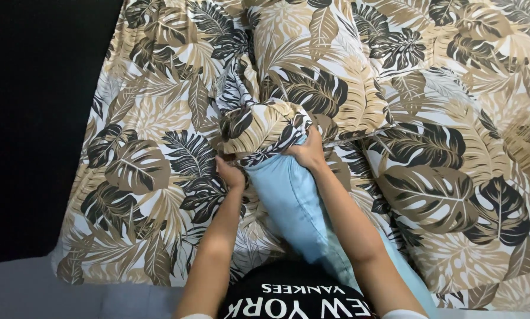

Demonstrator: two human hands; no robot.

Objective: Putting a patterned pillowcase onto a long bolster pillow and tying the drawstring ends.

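Both hands grip the bunched open end of a leaf-print pillowcase.

The left hand (pixel 229 174) and right hand (pixel 306 152) clamp the pillowcase (pixel 265 127) around a light blue pillow (pixel 291 204), lying on the matching leaf-print bedsheet (pixel 147 177) beside another pillow (pixel 466 212).

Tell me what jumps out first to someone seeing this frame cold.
The light blue pillow in the centre, half inside a leaf-print pillowcase, stands out against the busy pattern. The left hand and right hand each grip the pillowcase's open edge on either side of the pillow. Around them a bedspread in the same tan, black and white leaf print fills most of the view, with a dark area along the left.
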